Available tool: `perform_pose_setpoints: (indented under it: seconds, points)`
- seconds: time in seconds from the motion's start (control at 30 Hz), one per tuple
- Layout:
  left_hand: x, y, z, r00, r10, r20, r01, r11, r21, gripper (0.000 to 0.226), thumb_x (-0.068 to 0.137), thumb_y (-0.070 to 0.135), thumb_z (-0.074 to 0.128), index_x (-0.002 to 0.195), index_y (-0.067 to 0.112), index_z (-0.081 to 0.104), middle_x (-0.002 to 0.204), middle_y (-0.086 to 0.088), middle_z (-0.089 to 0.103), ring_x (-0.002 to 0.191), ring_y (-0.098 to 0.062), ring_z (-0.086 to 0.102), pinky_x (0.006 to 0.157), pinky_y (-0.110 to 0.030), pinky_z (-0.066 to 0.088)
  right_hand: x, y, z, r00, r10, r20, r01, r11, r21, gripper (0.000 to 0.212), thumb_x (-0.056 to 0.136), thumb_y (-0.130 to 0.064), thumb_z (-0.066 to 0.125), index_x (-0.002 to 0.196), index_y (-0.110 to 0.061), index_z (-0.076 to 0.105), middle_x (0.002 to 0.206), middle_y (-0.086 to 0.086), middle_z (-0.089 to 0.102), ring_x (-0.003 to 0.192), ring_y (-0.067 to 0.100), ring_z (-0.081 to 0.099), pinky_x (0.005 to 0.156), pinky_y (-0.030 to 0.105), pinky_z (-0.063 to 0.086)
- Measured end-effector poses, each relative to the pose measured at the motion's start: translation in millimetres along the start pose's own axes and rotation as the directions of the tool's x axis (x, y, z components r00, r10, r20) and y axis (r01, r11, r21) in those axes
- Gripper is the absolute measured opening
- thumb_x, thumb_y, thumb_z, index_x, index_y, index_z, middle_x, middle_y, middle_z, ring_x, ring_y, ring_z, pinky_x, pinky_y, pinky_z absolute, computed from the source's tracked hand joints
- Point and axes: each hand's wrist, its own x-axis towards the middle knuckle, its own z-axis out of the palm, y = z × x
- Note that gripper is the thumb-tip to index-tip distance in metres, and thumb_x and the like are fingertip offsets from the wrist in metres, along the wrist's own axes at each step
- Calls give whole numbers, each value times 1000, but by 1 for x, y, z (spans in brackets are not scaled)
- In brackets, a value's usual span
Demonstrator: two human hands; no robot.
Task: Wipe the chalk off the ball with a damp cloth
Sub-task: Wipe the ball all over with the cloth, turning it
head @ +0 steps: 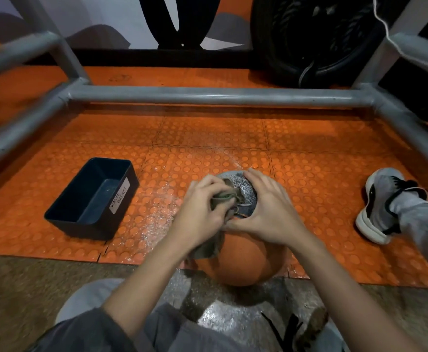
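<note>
An orange ball (243, 260) with a dark patterned top panel (244, 191) sits on the floor in front of me, at the near edge of the orange studded mat. My left hand (197, 212) grips a bunched grey-green cloth (223, 199) and presses it against the top of the ball; a tail of the cloth hangs down the ball's left side. My right hand (266, 209) curls over the ball's top right and holds it steady, its fingertips touching the cloth. White chalk dust (154, 219) speckles the mat left of the ball.
A dark bin (93, 199) labelled "waste basket" stands on the mat to the left. A grey metal pipe frame (208, 96) crosses behind and runs down both sides. My shoe (380, 207) rests at right. A black tyre (309, 39) leans at the back.
</note>
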Motion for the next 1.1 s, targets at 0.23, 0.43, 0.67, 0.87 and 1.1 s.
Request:
perform_pose_setpoints:
  seconds: [0.23,0.43,0.67,0.87,1.1]
  points:
    - [27,-33,-12,974,-219,-55,220,976,10,7,89,9,62,91,11,68,83,10,51,89,-17,54,74,-19,34,-6,0,-32,965,-23,261,65,986,-153,127,47,-70,77,149,-32,13,147,-15,16,129,7,15,100,38,20]
    - [50,-44,-9,946,-314,-83,325,924,200,17,90,17,61,102,10,71,96,-7,58,100,-31,55,87,-33,38,-10,8,-26,983,-113,146,127,988,-91,122,27,-86,57,135,-34,32,129,-19,25,131,7,18,113,42,-2]
    - [40,-27,-7,969,-242,-56,249,953,175,14,88,17,63,98,9,70,92,-1,60,96,-26,58,78,-25,37,-8,7,-5,991,-36,130,23,995,100,138,29,-84,57,149,-32,15,156,-15,13,138,-7,2,118,48,4]
    - [-8,-7,-15,998,-29,-62,33,997,75,14,82,21,61,91,15,69,88,15,54,88,-24,58,84,-36,42,4,7,-7,991,6,136,-25,990,141,143,27,-85,69,148,-25,23,153,-7,23,141,10,20,116,43,21]
    - [-24,-2,-11,998,67,5,-67,994,81,16,78,14,63,93,14,70,92,16,54,93,-22,54,87,-9,29,5,8,-8,992,-18,124,1,991,131,135,33,-85,69,146,-25,26,153,-6,24,140,10,20,114,45,23]
